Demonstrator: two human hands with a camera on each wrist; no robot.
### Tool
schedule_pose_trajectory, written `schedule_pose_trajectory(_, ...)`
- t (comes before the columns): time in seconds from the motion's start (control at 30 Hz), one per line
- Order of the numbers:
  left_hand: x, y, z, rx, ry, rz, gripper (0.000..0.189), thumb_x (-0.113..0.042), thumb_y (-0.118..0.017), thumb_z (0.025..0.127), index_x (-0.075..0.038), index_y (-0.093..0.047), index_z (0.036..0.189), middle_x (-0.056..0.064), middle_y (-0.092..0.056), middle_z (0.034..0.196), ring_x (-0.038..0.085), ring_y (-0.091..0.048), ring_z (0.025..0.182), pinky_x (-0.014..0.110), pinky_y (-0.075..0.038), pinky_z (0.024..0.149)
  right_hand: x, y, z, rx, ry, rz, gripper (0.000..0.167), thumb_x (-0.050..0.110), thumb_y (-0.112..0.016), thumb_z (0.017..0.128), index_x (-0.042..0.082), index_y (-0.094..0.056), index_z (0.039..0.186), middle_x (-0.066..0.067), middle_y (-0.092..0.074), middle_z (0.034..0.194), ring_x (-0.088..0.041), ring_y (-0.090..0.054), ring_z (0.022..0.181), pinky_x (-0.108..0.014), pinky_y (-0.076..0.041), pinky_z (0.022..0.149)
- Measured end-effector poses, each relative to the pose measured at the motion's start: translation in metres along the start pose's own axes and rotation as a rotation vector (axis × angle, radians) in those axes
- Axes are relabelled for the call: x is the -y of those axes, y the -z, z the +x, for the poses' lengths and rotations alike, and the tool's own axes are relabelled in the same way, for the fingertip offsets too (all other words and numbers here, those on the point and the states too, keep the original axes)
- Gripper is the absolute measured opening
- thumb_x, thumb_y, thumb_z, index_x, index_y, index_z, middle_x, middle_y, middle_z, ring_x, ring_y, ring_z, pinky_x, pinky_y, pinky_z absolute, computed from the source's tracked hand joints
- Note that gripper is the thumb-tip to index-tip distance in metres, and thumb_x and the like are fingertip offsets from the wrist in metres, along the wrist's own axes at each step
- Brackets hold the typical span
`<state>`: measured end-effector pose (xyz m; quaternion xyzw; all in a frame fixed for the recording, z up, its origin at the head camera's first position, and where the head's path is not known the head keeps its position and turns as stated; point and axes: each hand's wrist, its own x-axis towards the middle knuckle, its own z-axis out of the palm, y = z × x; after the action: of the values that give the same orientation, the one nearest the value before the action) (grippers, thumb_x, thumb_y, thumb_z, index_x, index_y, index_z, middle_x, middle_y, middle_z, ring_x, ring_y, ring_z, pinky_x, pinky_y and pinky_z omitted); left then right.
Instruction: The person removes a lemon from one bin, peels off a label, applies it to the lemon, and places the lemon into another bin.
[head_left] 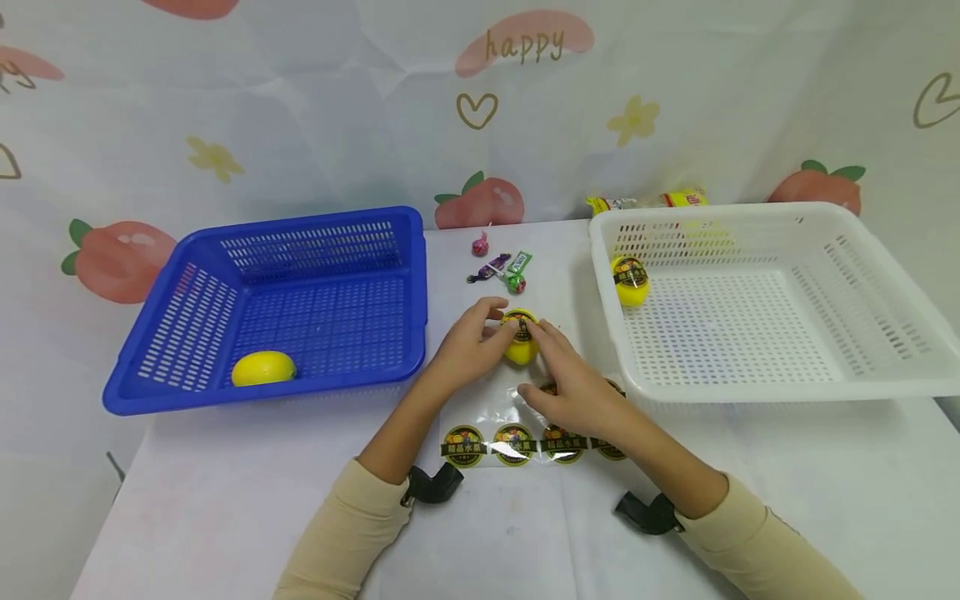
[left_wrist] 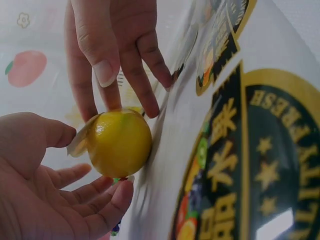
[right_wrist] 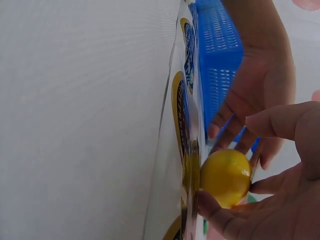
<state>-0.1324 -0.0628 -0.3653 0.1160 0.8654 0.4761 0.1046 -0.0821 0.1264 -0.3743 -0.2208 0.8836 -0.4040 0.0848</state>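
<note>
A yellow lemon [head_left: 521,351] lies on the table between both hands, a round black-and-gold sticker on its top. My left hand [head_left: 474,343] holds it from the left, thumb at the sticker's edge. In the left wrist view, that sticker's edge [left_wrist: 77,143] stands away from the lemon beside the left thumb, and the left fingers curve under the fruit. The right hand [head_left: 573,387] reaches in from the other side, its extended fingertips touching the lemon's sticker side, its thumb held apart. Under the right hand lies a clear sheet of round fruit stickers [head_left: 513,444].
On the left, a blue basket [head_left: 330,321] contains a lemon [head_left: 264,367] showing no sticker. A white basket [head_left: 738,325] on the right has a stickered lemon [head_left: 630,282]. Small wrapped candies [head_left: 489,267] lie beyond the hands; yellow packets [head_left: 684,197] sit behind the white basket.
</note>
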Motion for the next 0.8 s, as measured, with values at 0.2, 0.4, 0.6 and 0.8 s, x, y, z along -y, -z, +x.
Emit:
schedule_pose_trajectory(0.2,0.007,-0.003,0.003,0.027,0.067,-0.075,0.045,-0.029,-0.053,0.104,-0.005,-0.049,0.142,0.02,-0.056,0.136,0.034,-0.06,0.119,0.046,-0.046,0.102,0.0,0.0,-0.001,-0.002,-0.017,0.002,0.082,0.02,-0.067,0.093,0.004,-0.021,0.159,-0.025,-0.014,0.162,-0.039,-0.021,0.148,-0.058,-0.027,0.113)
schedule_pose_trajectory(0.4,0.012,-0.003,0.005,0.043,0.093,-0.097,0.044,-0.029,-0.053,0.104,-0.008,-0.05,0.142,0.02,-0.056,0.137,0.035,-0.059,0.119,0.046,-0.05,0.097,-0.001,0.0,0.0,-0.005,-0.013,0.0,0.082,0.021,-0.068,0.092,0.004,-0.022,0.158,-0.025,-0.016,0.162,-0.039,-0.022,0.147,-0.058,-0.027,0.113)
schedule_pose_trajectory(0.6,0.016,-0.003,0.005,0.105,0.127,-0.242,0.042,-0.022,-0.052,0.106,-0.008,-0.045,0.144,0.023,-0.053,0.136,0.029,-0.069,0.085,0.032,-0.057,0.061,-0.004,0.0,0.002,-0.008,0.018,0.031,0.082,0.016,-0.068,0.092,-0.001,-0.022,0.157,-0.027,-0.018,0.161,-0.039,-0.024,0.146,-0.056,-0.031,0.112)
schedule_pose_trajectory(0.8,0.014,-0.007,0.006,0.12,0.131,-0.35,0.041,-0.015,-0.053,0.105,-0.006,-0.042,0.144,0.026,-0.051,0.133,0.026,-0.07,0.077,0.034,-0.06,0.061,-0.007,0.003,0.005,-0.007,0.03,0.107,0.081,0.011,-0.068,0.093,-0.003,-0.02,0.157,-0.024,-0.022,0.16,-0.039,-0.042,0.135,-0.045,-0.054,0.091)
